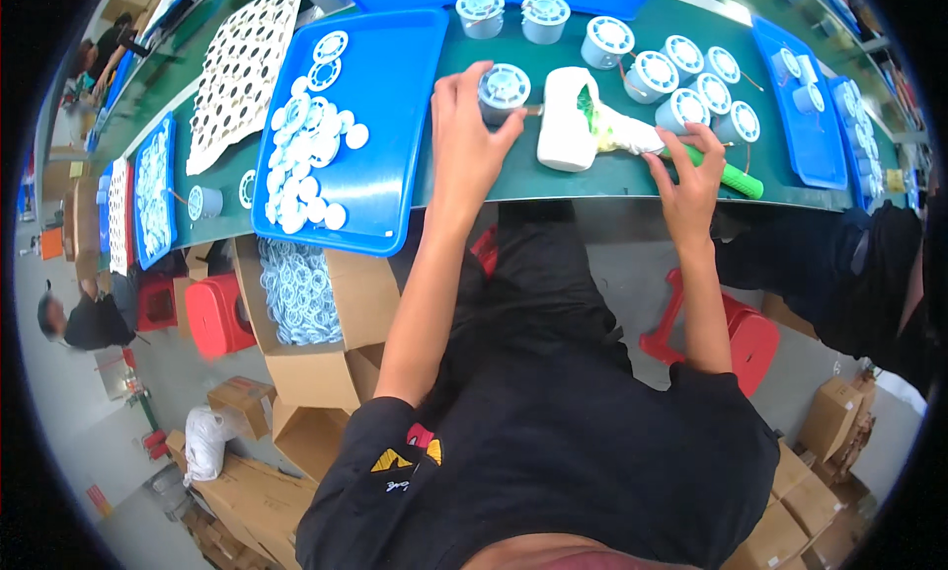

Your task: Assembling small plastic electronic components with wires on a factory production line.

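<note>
My left hand is closed around the side of a light blue cylindrical part, thumb at its near side and fingers at its left. The part has a spoked round top and a short wire toward the right. Beside it a white plastic container with a cut-out opening lies on the green table. A crumpled white and yellowish piece runs from that opening toward my right hand. My right thumb and fingers are spread over a tool with a green handle; whether they touch it is unclear.
Several more light blue cylinders stand behind and to the right. A blue tray of white discs lies left, beside a perforated white sheet. Another blue tray is at right. Below are a carton of rings and red stools.
</note>
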`<state>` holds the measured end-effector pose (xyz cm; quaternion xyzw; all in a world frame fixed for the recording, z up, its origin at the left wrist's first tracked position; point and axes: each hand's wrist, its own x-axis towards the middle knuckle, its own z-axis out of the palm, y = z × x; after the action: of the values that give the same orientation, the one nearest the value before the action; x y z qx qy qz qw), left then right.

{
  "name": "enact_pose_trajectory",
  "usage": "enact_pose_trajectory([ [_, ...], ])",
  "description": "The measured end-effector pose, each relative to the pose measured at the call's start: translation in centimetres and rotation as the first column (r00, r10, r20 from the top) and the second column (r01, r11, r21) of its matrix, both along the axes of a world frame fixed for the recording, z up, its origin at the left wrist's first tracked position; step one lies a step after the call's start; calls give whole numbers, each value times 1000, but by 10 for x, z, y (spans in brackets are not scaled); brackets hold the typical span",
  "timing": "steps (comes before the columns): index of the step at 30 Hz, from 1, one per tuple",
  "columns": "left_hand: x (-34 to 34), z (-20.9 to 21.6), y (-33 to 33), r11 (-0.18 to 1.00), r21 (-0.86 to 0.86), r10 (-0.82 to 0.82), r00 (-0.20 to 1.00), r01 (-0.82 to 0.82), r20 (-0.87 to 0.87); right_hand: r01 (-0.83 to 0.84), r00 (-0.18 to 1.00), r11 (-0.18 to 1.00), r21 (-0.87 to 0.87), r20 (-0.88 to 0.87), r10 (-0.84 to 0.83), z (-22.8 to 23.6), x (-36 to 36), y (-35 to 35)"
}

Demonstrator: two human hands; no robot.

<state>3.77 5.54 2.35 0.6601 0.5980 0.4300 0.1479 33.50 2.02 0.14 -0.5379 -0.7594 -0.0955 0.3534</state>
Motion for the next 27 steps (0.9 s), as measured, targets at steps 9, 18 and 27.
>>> enact_pose_trajectory([
  [9,-26,-5,-33,987,-12,-153,967,158,206,-112,979,986,120,-159,130,35,-75,-8],
  [18,-17,-18,-32,995,60,-89,991,83,99,-328,932,939,-106,123,340,50,-145,22],
  [27,-24,-17,-34,989,26,-147,955,145,256,-514,856,849,-121,-125,501,72,-161,52],
])
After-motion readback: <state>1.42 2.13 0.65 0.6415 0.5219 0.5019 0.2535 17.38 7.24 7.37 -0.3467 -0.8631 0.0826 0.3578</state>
